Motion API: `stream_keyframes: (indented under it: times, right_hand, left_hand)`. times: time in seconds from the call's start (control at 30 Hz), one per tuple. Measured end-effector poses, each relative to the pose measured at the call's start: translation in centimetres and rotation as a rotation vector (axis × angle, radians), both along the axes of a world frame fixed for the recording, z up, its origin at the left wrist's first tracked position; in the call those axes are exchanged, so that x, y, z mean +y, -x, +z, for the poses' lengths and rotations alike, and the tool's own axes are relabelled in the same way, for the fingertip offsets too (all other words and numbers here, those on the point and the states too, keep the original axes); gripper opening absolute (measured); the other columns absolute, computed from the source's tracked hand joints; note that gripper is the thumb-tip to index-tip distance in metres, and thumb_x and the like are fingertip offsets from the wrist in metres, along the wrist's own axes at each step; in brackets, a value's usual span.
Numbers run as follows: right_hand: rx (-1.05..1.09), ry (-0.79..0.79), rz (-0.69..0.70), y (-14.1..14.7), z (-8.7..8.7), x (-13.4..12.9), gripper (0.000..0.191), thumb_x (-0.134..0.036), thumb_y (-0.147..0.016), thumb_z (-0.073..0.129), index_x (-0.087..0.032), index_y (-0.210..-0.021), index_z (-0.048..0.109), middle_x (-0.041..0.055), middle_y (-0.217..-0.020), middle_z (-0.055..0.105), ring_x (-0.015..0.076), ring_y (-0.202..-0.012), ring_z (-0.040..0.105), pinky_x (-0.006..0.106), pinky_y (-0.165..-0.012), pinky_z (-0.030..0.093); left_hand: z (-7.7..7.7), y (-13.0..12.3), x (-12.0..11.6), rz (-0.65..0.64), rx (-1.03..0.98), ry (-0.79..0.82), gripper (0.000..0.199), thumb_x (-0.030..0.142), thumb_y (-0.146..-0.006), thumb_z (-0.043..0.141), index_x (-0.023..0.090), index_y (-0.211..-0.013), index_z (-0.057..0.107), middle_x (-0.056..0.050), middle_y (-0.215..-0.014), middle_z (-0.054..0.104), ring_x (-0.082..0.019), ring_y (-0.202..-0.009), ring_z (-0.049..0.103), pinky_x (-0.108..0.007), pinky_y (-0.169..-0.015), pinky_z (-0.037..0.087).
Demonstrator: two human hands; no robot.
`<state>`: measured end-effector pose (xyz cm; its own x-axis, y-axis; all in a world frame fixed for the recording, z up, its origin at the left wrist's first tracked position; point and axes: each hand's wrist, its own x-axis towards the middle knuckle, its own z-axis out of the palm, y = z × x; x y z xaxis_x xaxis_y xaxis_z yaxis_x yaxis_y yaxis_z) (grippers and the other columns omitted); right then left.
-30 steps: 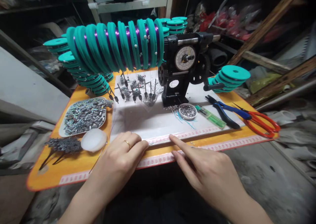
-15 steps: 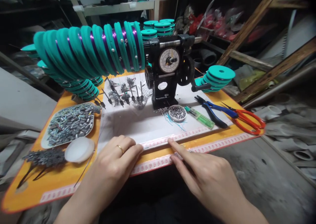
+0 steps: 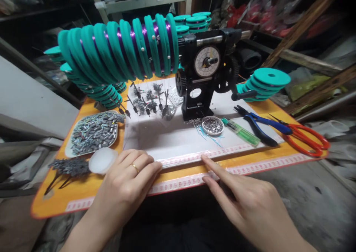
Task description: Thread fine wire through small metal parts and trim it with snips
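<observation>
My left hand (image 3: 130, 178), with a ring on one finger, rests at the front edge of the white board (image 3: 172, 142). Its fingers are pressed together near the left part of the upper measuring tape (image 3: 183, 158); whatever they pinch is too small to make out. My right hand (image 3: 244, 192) has its index fingertip on that tape and its thumb apart, near the lower tape (image 3: 178, 184) on the table edge. Nothing shows between those fingers. Beyond the hands, a round dish (image 3: 212, 126) of small metal pieces sits on the board.
A winding machine (image 3: 198, 74) carries a row of teal spools (image 3: 111, 52). Pliers (image 3: 256, 126), orange scissors (image 3: 308, 141) and a green box (image 3: 241, 131) lie right. A tray of metal parts (image 3: 93, 133) and a white lid (image 3: 102, 160) stand left. More spools (image 3: 268, 78) are stacked right.
The view has shifted, so the table and machine appear farther right and slightly higher. Both hands keep nearly the same places at the tapes, with their finger poses little changed.
</observation>
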<state>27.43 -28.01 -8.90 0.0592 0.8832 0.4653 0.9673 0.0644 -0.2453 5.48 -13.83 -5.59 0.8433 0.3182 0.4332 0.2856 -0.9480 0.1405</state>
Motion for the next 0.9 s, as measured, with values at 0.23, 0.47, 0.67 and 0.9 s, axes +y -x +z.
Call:
stream_keyframes:
  times: [0.23,0.47,0.67,0.9]
  right_hand:
    - [-0.041,-0.007,0.005,0.0,0.1,-0.1,0.038,-0.026,-0.101,0.042,-0.008,-0.131,0.058,0.0061,-0.079,0.077,0.0134,-0.046,0.064,0.030,-0.049,0.042]
    - [-0.046,-0.034,0.010,0.0,-0.1,0.0,0.038,-0.025,-0.100,0.043,-0.008,-0.130,0.059,0.0058,-0.074,0.076,0.0140,-0.044,0.063,0.030,-0.047,0.043]
    - [0.088,-0.094,0.048,0.2,-0.1,0.0,0.040,-0.020,-0.097,0.050,-0.007,-0.135,0.053,0.0022,-0.068,0.071,0.0100,-0.045,0.059,0.024,-0.049,0.044]
    - [0.097,-0.375,0.130,3.0,2.0,0.6,0.033,-0.009,-0.084,0.067,-0.014,-0.117,0.066,0.0099,-0.097,0.073,0.0227,-0.099,0.061,0.037,-0.091,0.047]
  left_hand:
    - [0.1,0.8,0.0,0.029,0.021,0.049,0.011,0.006,-0.087,0.062,0.010,-0.097,0.065,-0.009,-0.085,0.063,-0.021,-0.081,0.054,-0.037,-0.073,0.044]
    - [0.0,0.8,0.0,0.043,0.028,0.070,0.010,0.006,-0.087,0.062,0.010,-0.095,0.065,-0.008,-0.085,0.062,-0.020,-0.082,0.054,-0.037,-0.075,0.045]
    - [-0.2,0.6,-0.1,0.039,-0.072,0.117,0.013,0.003,-0.085,0.063,0.012,-0.095,0.064,-0.008,-0.084,0.064,-0.019,-0.082,0.056,-0.036,-0.075,0.046]
    - [-0.3,-0.7,-2.4,-0.029,-0.392,0.336,0.023,-0.004,-0.081,0.064,0.013,-0.095,0.066,-0.007,-0.085,0.066,-0.017,-0.084,0.061,-0.030,-0.076,0.051]
